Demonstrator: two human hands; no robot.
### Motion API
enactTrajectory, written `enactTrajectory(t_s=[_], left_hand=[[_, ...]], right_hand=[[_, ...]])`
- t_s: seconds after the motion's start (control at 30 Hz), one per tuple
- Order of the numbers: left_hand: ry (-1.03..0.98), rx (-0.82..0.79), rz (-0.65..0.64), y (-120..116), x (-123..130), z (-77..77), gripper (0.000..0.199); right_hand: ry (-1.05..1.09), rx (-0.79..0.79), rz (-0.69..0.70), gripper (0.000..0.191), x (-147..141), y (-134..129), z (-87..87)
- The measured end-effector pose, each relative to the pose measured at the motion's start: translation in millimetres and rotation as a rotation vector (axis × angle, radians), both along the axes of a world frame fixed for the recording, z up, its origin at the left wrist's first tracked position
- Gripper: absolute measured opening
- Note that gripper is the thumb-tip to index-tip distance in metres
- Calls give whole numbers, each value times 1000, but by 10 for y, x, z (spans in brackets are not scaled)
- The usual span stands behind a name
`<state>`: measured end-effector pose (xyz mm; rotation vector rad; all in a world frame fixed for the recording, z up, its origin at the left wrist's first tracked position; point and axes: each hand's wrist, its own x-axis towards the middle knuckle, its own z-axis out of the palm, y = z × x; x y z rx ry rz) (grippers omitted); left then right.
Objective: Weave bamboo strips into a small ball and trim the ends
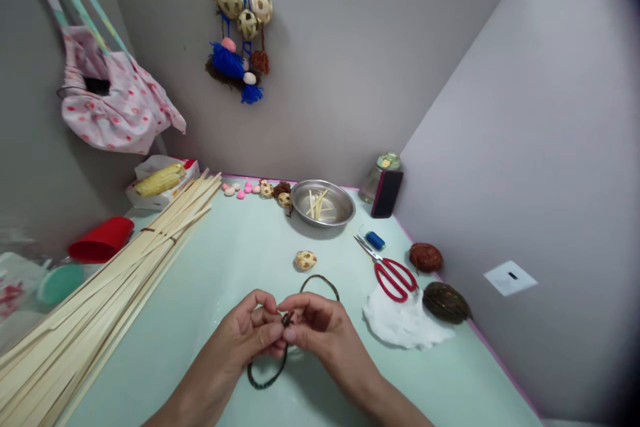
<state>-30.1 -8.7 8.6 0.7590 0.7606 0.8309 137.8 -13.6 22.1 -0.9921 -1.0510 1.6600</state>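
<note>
Near the front of the pale green table, my left hand [253, 330] and my right hand [320, 327] meet, fingertips pinched on a dark cord [267, 383]. One loop of the cord hangs below my left hand, and another curves out behind my right hand. The part between the fingertips looks like a small knot, mostly hidden. Just beyond the hands lies a small woven ball [305, 260], touched by neither hand.
Long pale strips [125, 267] cover the left side. A metal bowl [323, 221] stands at the back. To the right lie red-handled scissors [387, 270], blue thread [375, 240], white cotton [405, 323], brown yarn [425, 257] and dark yarn [446, 302]. A phone [387, 193] leans behind.
</note>
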Motion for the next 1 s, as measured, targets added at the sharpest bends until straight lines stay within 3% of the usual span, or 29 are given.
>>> enactTrajectory(t_s=[0.2, 0.33, 0.43, 0.57, 0.7, 0.87, 1.0], left_hand=[[4, 16, -28, 3, 20, -4, 32], [49, 56, -70, 8, 44, 8, 32], [133, 150, -201, 44, -18, 52, 33], [459, 302, -266, 128, -207, 164, 8], [437, 294, -178, 200, -420, 186, 16], [163, 59, 128, 231, -568, 168, 23], [114, 48, 334, 294, -550, 149, 21]], right_hand=[[29, 42, 53, 16, -29, -19, 10], [48, 91, -5, 9, 7, 8, -26], [22, 151, -154, 9, 171, 82, 5], [156, 131, -438, 15, 535, 222, 141], [341, 135, -644, 19, 869, 327, 263], [473, 99, -799, 24, 1102, 384, 323], [519, 92, -876, 21, 1165, 401, 343]])
